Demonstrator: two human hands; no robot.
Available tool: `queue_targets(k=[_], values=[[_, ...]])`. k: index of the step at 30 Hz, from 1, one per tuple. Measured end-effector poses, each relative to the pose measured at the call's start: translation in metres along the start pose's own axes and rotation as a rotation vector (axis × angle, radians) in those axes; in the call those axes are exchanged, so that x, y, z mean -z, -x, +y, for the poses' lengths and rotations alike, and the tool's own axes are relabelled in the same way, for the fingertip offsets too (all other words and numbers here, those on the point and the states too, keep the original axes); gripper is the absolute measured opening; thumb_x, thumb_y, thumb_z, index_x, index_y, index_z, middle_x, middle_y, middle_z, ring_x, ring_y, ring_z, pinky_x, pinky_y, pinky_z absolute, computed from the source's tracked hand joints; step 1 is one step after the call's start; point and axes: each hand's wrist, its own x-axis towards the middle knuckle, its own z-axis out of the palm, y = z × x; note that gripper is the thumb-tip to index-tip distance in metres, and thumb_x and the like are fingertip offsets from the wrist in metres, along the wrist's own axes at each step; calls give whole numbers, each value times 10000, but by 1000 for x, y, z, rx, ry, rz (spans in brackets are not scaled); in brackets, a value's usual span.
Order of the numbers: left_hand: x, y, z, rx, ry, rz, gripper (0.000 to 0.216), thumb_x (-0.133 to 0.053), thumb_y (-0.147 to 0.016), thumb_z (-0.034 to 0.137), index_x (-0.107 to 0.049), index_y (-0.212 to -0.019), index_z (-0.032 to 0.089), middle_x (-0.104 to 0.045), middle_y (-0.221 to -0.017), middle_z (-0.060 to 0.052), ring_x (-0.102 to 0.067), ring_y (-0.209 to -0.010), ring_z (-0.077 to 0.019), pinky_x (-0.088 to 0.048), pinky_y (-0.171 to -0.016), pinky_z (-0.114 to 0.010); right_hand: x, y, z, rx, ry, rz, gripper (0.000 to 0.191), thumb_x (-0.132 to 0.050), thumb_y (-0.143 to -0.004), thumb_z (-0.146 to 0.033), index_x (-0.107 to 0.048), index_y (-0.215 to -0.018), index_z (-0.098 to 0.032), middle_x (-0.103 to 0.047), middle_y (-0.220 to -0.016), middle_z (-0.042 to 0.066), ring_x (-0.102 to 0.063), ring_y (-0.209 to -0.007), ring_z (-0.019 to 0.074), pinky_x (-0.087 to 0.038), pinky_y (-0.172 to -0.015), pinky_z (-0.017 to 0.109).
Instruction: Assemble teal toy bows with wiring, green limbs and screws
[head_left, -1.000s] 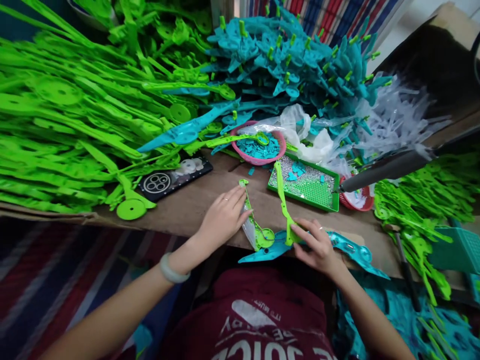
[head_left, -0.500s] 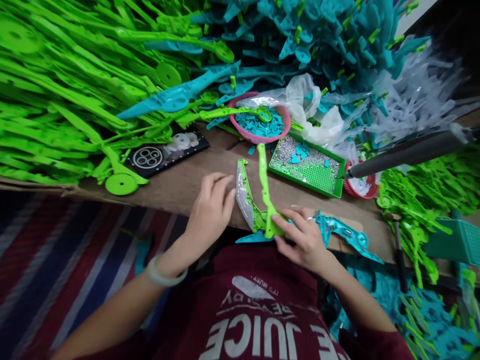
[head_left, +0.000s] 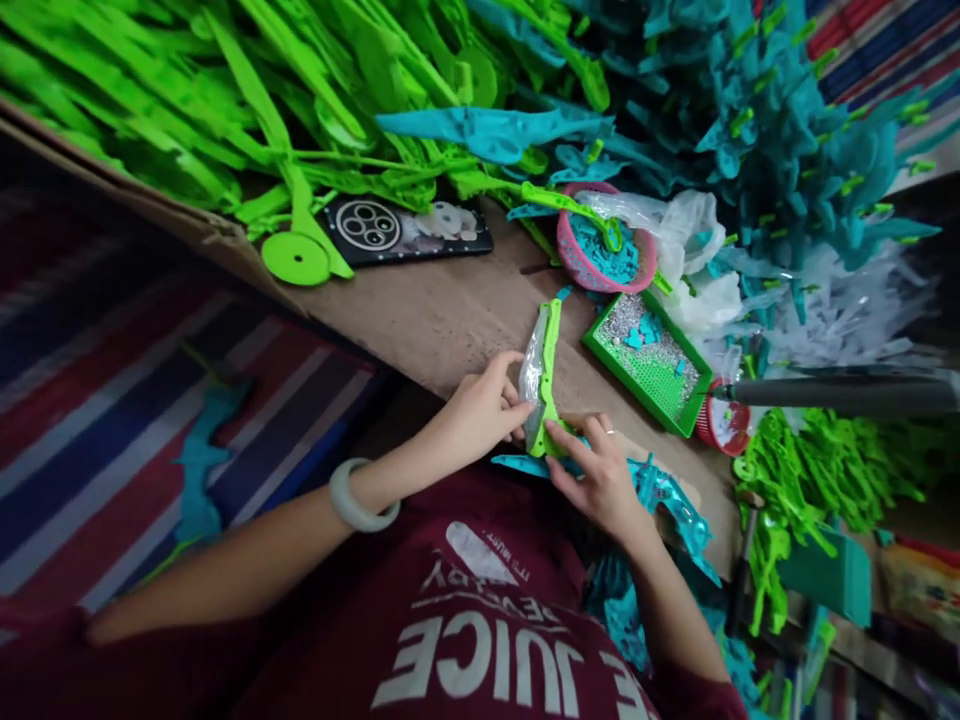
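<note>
A narrow lime-green plastic shell piece [head_left: 551,355] lies along a clear curved blade-like piece [head_left: 531,370], the two close together as one upright part. My left hand [head_left: 487,398] closes on the clear piece's left edge, thumb and fingers pinching it. With thumb and fingertips, my right hand [head_left: 598,475] grips the lower end of the green shell. Beneath both hands is a blue plastic piece, whose pointed tip [head_left: 517,464] shows on the left. A similar blue shell piece [head_left: 686,525] sits right of my right hand, partly covered by the wrist.
Behind are a pink bowl [head_left: 574,255] of small blue bits and a green tray [head_left: 596,345] with screws. A red basket [head_left: 709,435], a hammer [head_left: 742,560], a phone [head_left: 442,235] and heaps of green and blue parts surround the bench. A dark rod [head_left: 840,392] reaches in from the right.
The green shell piece has swung against the clear piece, where they stood apart before. My left hand has moved right and closed on the clear piece. The view has turned.
</note>
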Motion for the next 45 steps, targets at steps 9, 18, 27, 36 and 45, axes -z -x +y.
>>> queue_targets(k=[9,18,27,36,45], values=[[8,10,2,-433,-672,50,229,-509,-953,133,-632,-1145,150,-721,-1080,-134,-725,-1001,-280,-598,-847,-423,15,-9,-2,34,180,-206,347,-506,-1017,-304,-627,-1310,-161,-670,-1146,156,-594,-989,263,-562,-759,401],[10,9,-35,-1096,-947,-115,411,-525,-976,174,-556,-1378,96,-620,-1410,-191,-555,-1359,-297,-463,-1149,-442,5,-3,13,62,22,-143,288,-574,-990,-331,-633,-1202,-144,-707,-1200,166,-661,-1073,254,-573,-900,425],[0,14,-46,-1256,-1044,-16,408,-436,-991,94,-562,-1378,56,-650,-1372,-190,-554,-1365,-282,-489,-1145,-407,33,-8,21,114,-133,-162,280,-566,-997,-342,-673,-1158,-139,-713,-1231,158,-664,-1117,245,-593,-897,428],[-7,26,-23,-1402,-1242,59,348,-456,-950,96,-654,-1198,-47,-714,-1217,-247,-693,-1153,-328,-566,-1006,-431,23,-154,19,-130,-924,286,604,-282,-1002,-676,-300,-569,-254,-317,-532,-48,-334,-496,88,-376,-494,260],[-5,28,-27,-1353,-1247,46,385,-474,-930,116,-641,-1250,-19,-700,-1269,-223,-670,-1198,-309,-535,-1054,-412,-31,-172,35,-105,-1030,116,624,-273,-983,-710,-257,-558,-253,-249,-518,-67,-256,-495,80,-284,-470,248]])
